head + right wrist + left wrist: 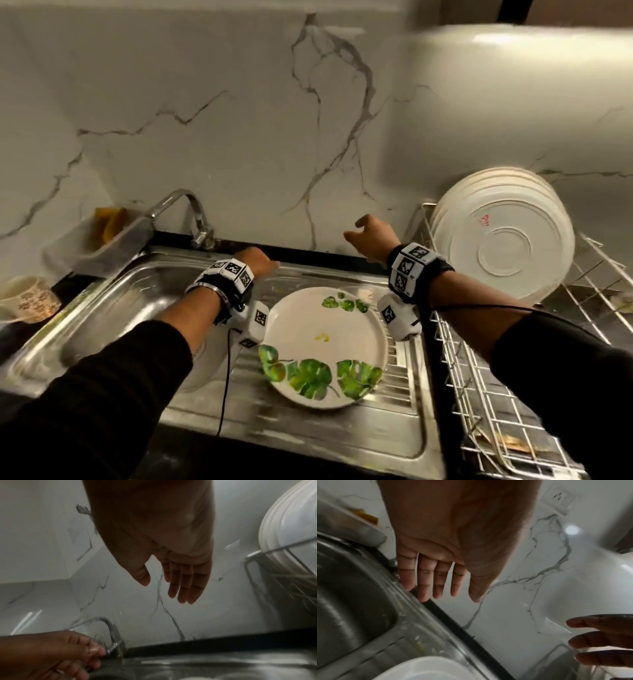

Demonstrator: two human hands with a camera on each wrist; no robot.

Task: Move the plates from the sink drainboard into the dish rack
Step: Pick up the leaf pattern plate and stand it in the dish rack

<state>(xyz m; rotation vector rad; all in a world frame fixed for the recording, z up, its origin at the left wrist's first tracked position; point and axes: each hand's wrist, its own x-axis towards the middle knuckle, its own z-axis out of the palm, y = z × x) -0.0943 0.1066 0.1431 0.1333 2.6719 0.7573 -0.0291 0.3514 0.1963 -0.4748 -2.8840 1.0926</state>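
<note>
Dish rack (479, 394) cut by frame edge; mug (27, 301) blurred, cropped.

**Colours around the sink**

The plate (325, 346) between the two wrists is cream with big green leaf prints along its near edge, smaller green leaves at the far edge and a little yellow smear near the middle. Right of the right hand (371, 240), the racked plates (503, 236) are plain white, the front one with a tiny pink mark. The rack (479, 394) is white wire. Behind both hands the wall (239, 120) is white marble with grey veins. Far left of the left hand (257, 262) there's a cream cup (27, 298) with a brown flower pattern. Sleeves (102, 394) are black, wristbands (411, 270) black-and-white checkered.
</note>
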